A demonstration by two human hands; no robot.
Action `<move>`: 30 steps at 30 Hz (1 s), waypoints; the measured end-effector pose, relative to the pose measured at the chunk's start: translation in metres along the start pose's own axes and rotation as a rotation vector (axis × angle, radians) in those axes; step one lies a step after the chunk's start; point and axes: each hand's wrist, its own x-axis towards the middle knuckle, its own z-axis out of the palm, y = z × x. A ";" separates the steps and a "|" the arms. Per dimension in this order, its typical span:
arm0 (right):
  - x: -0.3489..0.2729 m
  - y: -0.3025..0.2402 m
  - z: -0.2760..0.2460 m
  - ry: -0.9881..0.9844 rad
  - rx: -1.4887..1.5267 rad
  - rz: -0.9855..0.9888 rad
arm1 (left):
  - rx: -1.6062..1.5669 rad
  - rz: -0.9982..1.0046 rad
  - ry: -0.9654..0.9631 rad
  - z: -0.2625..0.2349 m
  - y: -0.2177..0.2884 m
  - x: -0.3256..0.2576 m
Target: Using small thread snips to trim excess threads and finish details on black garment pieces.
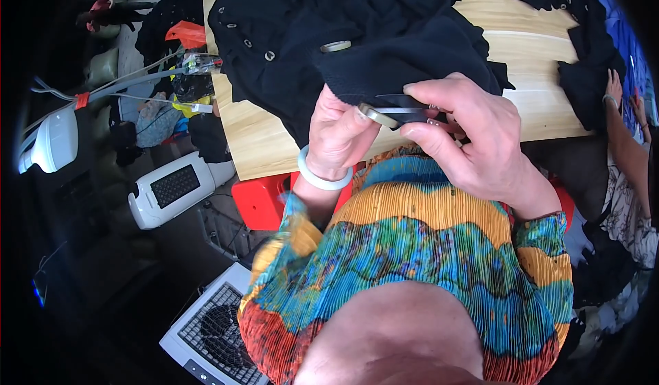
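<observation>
A black garment (295, 35) with several round metal eyelets lies bunched across the table's near side. My left hand (338, 127), with a pale bangle on its wrist, is closed on an edge of the garment. A pale metal ring (376, 116) shows at my left thumb tip, and a similar ring (336, 46) lies on the cloth farther away. Between the thumb and fingers of my right hand (473, 134) are small thread snips (401, 110), their metal blades pointing left against the cloth beside the ring. My right fingers partly hide the snips.
The wooden table (264, 148) has another dark garment (590, 76) at its right, near a co-worker's hand (613, 86). Red stools (257, 203) stand under the near edge. Left are cables, a white lamp (55, 138), a white machine (175, 186) and a fan unit (220, 323).
</observation>
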 end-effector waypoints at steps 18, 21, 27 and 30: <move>0.005 -0.001 -0.004 0.042 0.019 0.106 | -0.043 -0.015 -0.041 -0.007 0.006 0.000; 0.001 0.006 0.000 -0.027 0.011 0.061 | -0.029 0.018 -0.076 -0.012 0.002 0.003; 0.004 0.005 0.001 -0.010 0.001 -0.002 | -0.006 0.050 -0.058 -0.003 0.006 0.002; 0.002 0.012 0.003 0.018 -0.029 -0.052 | -0.022 0.039 -0.078 -0.007 0.002 0.005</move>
